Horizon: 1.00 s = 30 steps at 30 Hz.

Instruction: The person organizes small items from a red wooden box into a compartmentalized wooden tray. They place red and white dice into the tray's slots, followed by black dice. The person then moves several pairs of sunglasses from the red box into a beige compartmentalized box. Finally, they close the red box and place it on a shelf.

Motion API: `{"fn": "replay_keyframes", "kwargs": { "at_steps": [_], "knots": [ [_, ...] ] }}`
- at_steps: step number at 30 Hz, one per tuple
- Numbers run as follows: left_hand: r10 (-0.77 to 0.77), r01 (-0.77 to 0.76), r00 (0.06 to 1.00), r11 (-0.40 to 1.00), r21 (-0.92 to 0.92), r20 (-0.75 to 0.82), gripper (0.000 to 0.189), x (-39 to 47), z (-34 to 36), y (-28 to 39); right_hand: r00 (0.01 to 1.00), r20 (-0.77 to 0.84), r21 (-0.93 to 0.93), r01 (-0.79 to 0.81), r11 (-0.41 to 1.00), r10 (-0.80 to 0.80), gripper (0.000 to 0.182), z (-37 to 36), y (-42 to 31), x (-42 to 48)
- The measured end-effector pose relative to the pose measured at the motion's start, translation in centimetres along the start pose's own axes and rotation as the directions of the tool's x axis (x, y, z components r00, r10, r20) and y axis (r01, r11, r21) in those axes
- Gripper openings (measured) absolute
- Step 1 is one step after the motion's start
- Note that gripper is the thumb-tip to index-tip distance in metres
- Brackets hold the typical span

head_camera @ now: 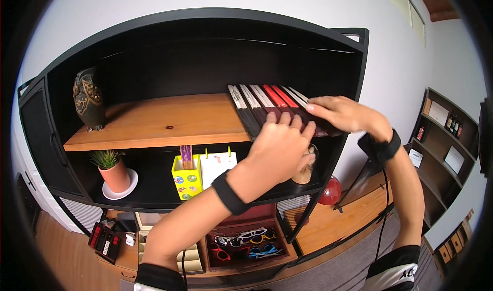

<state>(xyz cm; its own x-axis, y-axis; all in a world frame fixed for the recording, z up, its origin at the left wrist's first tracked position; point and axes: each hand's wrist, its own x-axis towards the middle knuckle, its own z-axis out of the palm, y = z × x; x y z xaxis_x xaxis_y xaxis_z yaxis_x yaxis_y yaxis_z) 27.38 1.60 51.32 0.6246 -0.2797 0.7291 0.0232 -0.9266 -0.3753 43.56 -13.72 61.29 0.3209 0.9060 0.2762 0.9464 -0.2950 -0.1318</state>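
A row of thin books (275, 98) with white, red and dark spines stands at the right end of the wooden shelf board (173, 116). In front of their dark lower parts is my left hand (279, 148), its fingers bent over the lower spines. My right hand (342, 112) lies flat at the row's right end, the fingertips at the last white spine. Both hands appear to rest on the books without gripping one. Part of the lower spines is hidden behind my left hand.
An owl figurine (88, 98) stands at the shelf's left end. Below are a potted plant (115, 175), a yellow pen holder (186, 179), a small flip calendar (217, 166) and a glass jar (304, 171). Lower down, a dark red box (246, 262) holds several sunglasses.
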Motion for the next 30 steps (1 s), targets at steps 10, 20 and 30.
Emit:
{"fn": "replay_keyframes", "kwargs": {
  "at_steps": [10,20,30],
  "knots": [
    [-0.166,0.165,0.982,0.986,-0.015,-0.092,0.053,-2.4,-0.9,-3.9,0.803,-0.454,-0.350,0.238,0.906,-0.387,0.060,6.9,3.0,-2.6],
    [-0.128,0.128,0.991,0.992,-0.002,0.031,0.051,-1.6,-1.5,-3.6,0.716,-0.551,-0.413,0.211,0.886,-0.428,0.066,8.1,3.2,-1.4],
    [-0.203,0.217,0.937,0.976,-0.019,0.286,0.062,-1.1,-2.9,-4.4,0.707,-0.590,-0.370,0.192,0.909,-0.390,0.060,8.3,2.9,-1.5]
  ]
}}
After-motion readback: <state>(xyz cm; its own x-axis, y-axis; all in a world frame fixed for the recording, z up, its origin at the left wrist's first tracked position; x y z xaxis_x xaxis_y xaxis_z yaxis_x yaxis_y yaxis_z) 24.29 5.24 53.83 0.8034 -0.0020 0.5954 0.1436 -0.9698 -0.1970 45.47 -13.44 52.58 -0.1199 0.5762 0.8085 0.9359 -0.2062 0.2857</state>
